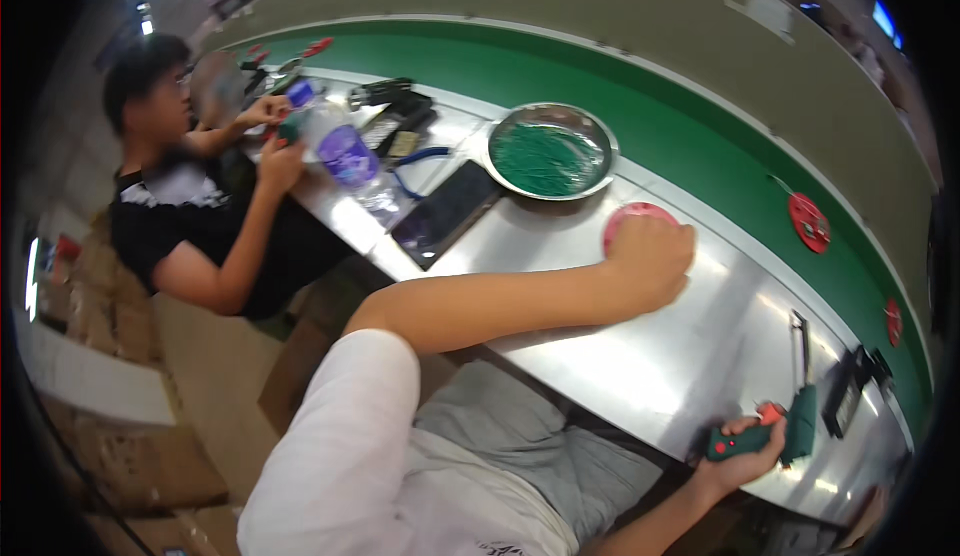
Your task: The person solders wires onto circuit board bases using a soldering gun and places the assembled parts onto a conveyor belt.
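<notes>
My left hand (pixel 650 264) is reached across the bench, its fingers curled down at the edge of a small round red dish (pixel 627 218). Whatever those fingers may pinch is hidden behind the hand. At the lower right, my right hand (pixel 745 461) is wrapped round the handle of a dark green pistol-shaped tool (pixel 797 426) with a red trigger. Thin metal rods (pixel 801 341) show just beyond the tool's body. Past my left hand stands a round steel bowl (pixel 606 178) holding many thin green strands.
A shiny metal bench (pixel 600 371) runs beneath a green-and-beige partition (pixel 700 146). Left of the bowl lie a dark flat case (pixel 447 214), blue-handled pliers (pixel 420 159) and a purple-labelled plastic bottle (pixel 347 156). A co-worker (pixel 200 206) sits at the left, handling a small green thing. Red discs (pixel 808 223) hang on the partition.
</notes>
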The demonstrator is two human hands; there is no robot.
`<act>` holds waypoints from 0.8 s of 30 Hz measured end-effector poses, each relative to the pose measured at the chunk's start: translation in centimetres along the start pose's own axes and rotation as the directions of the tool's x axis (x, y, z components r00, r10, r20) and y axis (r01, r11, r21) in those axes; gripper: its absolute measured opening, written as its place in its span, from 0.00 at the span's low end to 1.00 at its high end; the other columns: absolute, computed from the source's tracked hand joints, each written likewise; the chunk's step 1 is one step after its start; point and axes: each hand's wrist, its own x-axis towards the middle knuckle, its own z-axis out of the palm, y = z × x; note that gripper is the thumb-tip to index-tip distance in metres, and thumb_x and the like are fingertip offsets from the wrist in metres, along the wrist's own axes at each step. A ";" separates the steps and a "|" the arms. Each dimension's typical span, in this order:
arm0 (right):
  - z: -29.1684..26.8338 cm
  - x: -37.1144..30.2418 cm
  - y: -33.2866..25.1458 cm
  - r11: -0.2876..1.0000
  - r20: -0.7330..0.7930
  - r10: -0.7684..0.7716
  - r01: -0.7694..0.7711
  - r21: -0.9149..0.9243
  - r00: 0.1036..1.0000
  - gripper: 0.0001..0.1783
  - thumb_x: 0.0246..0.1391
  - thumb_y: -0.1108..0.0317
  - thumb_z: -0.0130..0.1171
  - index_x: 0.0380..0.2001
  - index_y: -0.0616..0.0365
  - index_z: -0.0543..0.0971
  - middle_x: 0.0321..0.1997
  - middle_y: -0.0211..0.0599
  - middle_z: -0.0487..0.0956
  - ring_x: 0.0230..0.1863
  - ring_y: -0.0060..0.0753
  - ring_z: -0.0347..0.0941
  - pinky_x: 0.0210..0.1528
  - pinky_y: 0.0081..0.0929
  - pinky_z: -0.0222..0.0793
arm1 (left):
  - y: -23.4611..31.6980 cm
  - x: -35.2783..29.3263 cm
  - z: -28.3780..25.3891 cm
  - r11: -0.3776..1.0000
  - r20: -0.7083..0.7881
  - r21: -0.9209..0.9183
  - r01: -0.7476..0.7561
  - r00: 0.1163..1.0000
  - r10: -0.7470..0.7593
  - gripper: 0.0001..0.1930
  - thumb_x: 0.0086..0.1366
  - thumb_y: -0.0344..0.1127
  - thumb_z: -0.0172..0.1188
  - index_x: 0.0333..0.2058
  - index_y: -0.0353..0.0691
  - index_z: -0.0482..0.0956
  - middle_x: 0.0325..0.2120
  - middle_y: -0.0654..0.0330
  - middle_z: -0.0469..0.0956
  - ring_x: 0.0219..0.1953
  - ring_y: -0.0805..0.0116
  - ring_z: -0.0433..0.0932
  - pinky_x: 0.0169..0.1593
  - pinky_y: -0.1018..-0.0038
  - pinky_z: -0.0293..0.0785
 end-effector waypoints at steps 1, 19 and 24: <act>0.0 0.0 0.0 1.000 0.012 -0.018 0.018 0.012 1.000 0.19 0.66 0.54 0.48 0.38 0.60 0.75 0.13 0.29 0.66 0.15 0.24 0.63 0.19 0.22 0.56 | -0.1 -0.6 0.1 1.000 -0.041 0.014 -0.028 0.999 0.029 0.16 0.56 0.46 0.65 0.32 0.37 0.79 0.26 0.51 0.81 0.28 0.56 0.82 0.29 0.63 0.75; 0.6 -0.1 -0.3 0.987 0.081 -0.142 0.147 -0.071 0.987 0.14 0.65 0.61 0.47 0.38 0.63 0.73 0.34 0.38 0.74 0.15 0.24 0.67 0.16 0.24 0.63 | 1.4 -5.3 0.3 0.931 -0.165 0.343 -0.121 0.969 0.186 0.07 0.55 0.33 0.61 0.30 0.36 0.76 0.23 0.51 0.77 0.21 0.66 0.76 0.21 0.72 0.66; 0.7 -0.2 -0.3 0.985 0.081 -0.143 0.150 -0.088 0.986 0.15 0.66 0.60 0.47 0.38 0.63 0.73 0.34 0.38 0.74 0.15 0.23 0.67 0.16 0.23 0.63 | 0.6 -4.6 -2.6 0.982 -0.089 0.062 -0.178 0.979 0.183 0.06 0.58 0.34 0.61 0.29 0.38 0.78 0.22 0.57 0.78 0.22 0.61 0.80 0.21 0.68 0.70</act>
